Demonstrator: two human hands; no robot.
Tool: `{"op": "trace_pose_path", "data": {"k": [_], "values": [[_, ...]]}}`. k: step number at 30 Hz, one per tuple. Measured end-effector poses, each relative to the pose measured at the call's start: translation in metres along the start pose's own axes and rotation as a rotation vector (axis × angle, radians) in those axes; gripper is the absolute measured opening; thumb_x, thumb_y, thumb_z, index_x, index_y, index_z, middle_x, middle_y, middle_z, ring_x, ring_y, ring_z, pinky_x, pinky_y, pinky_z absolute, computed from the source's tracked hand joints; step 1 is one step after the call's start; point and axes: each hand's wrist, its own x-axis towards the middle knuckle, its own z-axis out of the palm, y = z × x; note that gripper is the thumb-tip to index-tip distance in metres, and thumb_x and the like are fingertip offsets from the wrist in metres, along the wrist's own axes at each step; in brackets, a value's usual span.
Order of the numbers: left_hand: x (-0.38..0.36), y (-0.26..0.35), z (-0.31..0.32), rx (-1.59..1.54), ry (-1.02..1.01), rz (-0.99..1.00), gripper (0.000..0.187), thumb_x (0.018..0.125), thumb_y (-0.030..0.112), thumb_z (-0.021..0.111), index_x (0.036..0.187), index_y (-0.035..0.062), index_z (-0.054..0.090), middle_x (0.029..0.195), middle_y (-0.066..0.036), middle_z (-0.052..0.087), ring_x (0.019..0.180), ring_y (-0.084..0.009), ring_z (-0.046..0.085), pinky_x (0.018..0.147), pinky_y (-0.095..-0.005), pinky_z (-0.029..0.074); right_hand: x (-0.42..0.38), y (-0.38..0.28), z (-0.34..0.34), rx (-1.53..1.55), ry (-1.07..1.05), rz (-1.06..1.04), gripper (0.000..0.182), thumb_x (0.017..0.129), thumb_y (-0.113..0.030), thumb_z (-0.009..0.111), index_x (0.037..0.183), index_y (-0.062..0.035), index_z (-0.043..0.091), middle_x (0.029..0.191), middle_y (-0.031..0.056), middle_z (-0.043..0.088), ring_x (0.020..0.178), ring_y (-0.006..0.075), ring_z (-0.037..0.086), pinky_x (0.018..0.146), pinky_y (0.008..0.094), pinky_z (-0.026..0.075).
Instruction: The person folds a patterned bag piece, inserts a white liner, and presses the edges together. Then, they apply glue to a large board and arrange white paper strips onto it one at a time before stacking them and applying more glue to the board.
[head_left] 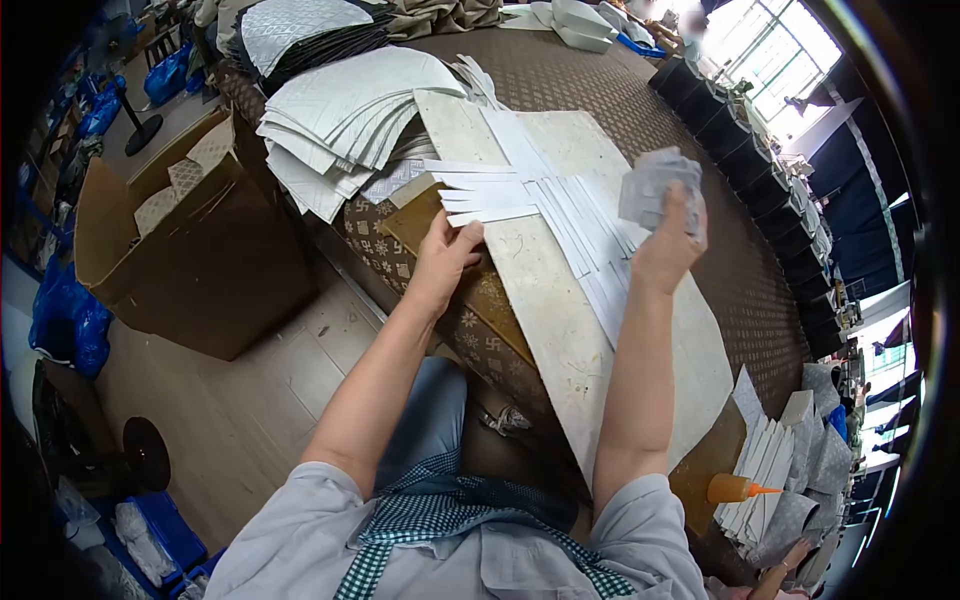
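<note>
Arranging white strips [575,222] spread across the pale board [540,295] seems the step in hand; left hand [443,262] meets strip ends at the board's left edge, whether gripping I cannot tell; right hand [678,238] grasps a greyish bundle [645,190] above its right side; next calls for careful alignment.

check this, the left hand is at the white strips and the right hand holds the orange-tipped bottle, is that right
Not quite: the head view shows the right hand holding a pale grey bundle, not the orange-tipped bottle. The left hand is at the white strips.
</note>
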Motion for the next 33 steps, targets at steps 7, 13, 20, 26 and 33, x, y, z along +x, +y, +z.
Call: {"op": "trace_pose_path", "data": {"k": [7, 13, 20, 26, 33], "values": [[0.006, -0.014, -0.015, -0.183, -0.132, 0.099, 0.053, 0.086, -0.001, 0.062, 0.135, 0.0011, 0.042, 0.126, -0.005, 0.054, 0.116, -0.0148, 0.053, 0.099, -0.0287, 0.042, -0.056, 0.058, 0.085, -0.479, -0.808, -0.349, 0.074, 0.069, -0.040, 0.079, 0.128, -0.0037, 0.055, 0.114, 0.0169, 0.053, 0.105, 0.0327, 0.054, 0.092, 0.0397, 0.045], [0.007, -0.008, -0.025, -0.298, -0.168, 0.001, 0.058, 0.099, 0.046, 0.038, 0.139, 0.0041, 0.039, 0.127, -0.010, 0.054, 0.116, -0.0203, 0.054, 0.097, -0.0392, 0.045, -0.074, 0.072, 0.093, -0.511, -1.031, -0.380, 0.080, 0.071, -0.050, 0.072, 0.132, -0.0031, 0.051, 0.118, 0.0196, 0.052, 0.111, 0.0358, 0.049, 0.097, 0.0429, 0.039], [0.011, -0.009, -0.029, -0.372, -0.281, 0.052, 0.089, 0.092, 0.071, 0.029, 0.150, 0.0043, 0.021, 0.145, -0.010, 0.041, 0.123, -0.0210, 0.050, 0.100, -0.0387, 0.044, -0.080, 0.066, 0.100, -0.610, -1.145, -0.391, 0.089, 0.060, -0.045, 0.077, 0.133, -0.0022, 0.049, 0.122, 0.0176, 0.048, 0.109, 0.0351, 0.047, 0.098, 0.0417, 0.040], [0.011, -0.003, -0.027, -0.383, -0.286, 0.073, 0.090, 0.091, 0.071, 0.027, 0.150, 0.0037, 0.019, 0.143, -0.013, 0.042, 0.119, -0.0212, 0.052, 0.097, -0.0369, 0.045, -0.084, 0.062, 0.101, -0.614, -1.083, -0.380, 0.074, 0.062, -0.032, 0.078, 0.127, -0.0084, 0.054, 0.117, 0.0144, 0.052, 0.106, 0.0334, 0.049, 0.094, 0.0413, 0.042], [0.013, -0.007, -0.021, -0.266, -0.066, -0.003, 0.091, 0.091, 0.071, 0.026, 0.152, 0.0058, 0.006, 0.138, -0.018, 0.045, 0.114, -0.0249, 0.054, 0.093, -0.0402, 0.048, -0.091, 0.089, 0.106, -0.392, -0.665, -0.233, 0.033, 0.074, -0.015, 0.071, 0.106, -0.0091, 0.069, 0.094, 0.0131, 0.062, 0.091, 0.0277, 0.060, 0.085, 0.0367, 0.046]]}}
